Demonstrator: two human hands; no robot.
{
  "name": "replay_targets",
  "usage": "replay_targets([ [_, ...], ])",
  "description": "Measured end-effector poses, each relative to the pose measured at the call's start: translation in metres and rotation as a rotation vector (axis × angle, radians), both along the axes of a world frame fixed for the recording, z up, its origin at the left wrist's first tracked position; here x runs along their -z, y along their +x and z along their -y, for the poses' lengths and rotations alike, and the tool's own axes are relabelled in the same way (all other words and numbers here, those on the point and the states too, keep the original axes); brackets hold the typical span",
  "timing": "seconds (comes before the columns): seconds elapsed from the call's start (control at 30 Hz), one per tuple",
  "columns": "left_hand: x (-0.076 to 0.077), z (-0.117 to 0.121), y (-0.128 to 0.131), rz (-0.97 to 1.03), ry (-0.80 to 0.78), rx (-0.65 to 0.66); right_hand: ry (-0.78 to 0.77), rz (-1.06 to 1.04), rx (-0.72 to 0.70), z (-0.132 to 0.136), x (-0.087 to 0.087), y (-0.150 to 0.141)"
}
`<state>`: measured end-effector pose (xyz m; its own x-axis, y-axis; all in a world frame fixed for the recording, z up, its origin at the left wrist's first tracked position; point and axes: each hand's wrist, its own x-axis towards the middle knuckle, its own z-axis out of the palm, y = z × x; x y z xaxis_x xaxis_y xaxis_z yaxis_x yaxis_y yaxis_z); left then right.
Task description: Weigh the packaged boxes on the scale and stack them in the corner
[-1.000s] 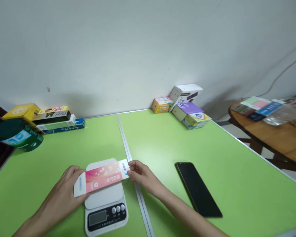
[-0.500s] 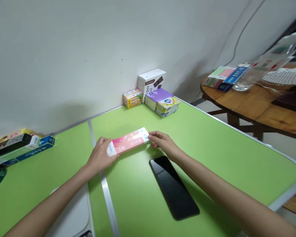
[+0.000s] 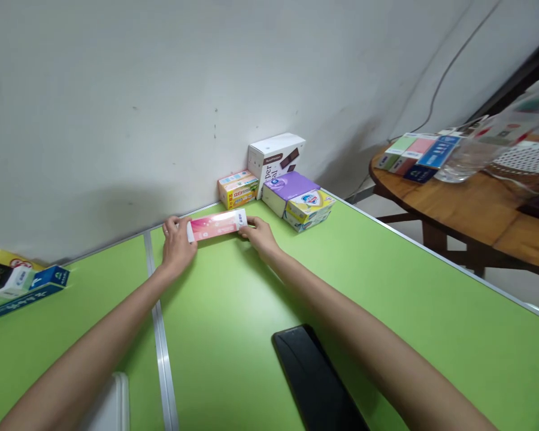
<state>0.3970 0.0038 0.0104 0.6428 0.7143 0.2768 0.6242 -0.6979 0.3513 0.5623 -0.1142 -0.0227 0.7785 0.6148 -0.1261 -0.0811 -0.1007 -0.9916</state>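
A long pink and white box (image 3: 218, 226) is held between my two hands near the back edge of the green table (image 3: 224, 335), close to the wall. My left hand (image 3: 178, 245) grips its left end, thumb at the front and fingers behind. At the right end, my right hand (image 3: 258, 235) pinches the box with thumb and fingertips. Just behind it stand an orange and yellow box (image 3: 238, 190) and a white box with a chocolate picture (image 3: 276, 158). To their right lie a purple-wrapped pack (image 3: 291, 187) and a yellow soap box (image 3: 309, 209).
A black smartphone (image 3: 317, 377) lies in front of my right forearm. Several boxes (image 3: 22, 287) sit at the left against the wall. Part of a white object (image 3: 112, 401) shows at lower left. Right of the table, a wooden table (image 3: 485, 209) bears more boxes and a clear plastic bottle (image 3: 489, 143).
Both hands have carried the pink box away from me and slightly left, toward the wall and the group of boxes. The view has shifted too, so the phone appears lower.
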Motion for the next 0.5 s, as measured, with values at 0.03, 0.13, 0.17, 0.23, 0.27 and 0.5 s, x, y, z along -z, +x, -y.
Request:
replay_targets([
  [0.03, 0.0, -0.007, 0.002, 0.027, 0.023, -0.035, 0.015, 0.022, -0.01, -0.011, -0.001, -0.002],
  [0.13, 0.004, -0.032, 0.007, 0.131, 0.101, -0.136, 0.064, 0.072, -0.055, -0.043, -0.001, -0.01],
  [0.17, 0.007, -0.04, 0.008, 0.165, 0.11, -0.155, 0.078, 0.085, -0.067, -0.054, 0.001, -0.013],
  [0.23, 0.015, -0.052, 0.013, 0.229, 0.094, -0.17, 0.099, 0.109, -0.082, -0.072, 0.006, -0.018],
  [0.27, 0.02, -0.056, 0.016, 0.253, 0.076, -0.172, 0.104, 0.12, -0.085, -0.08, 0.01, -0.02],
  [0.5, 0.043, -0.058, 0.025, 0.34, -0.001, -0.163, 0.089, 0.156, -0.083, -0.098, 0.036, -0.013],
])
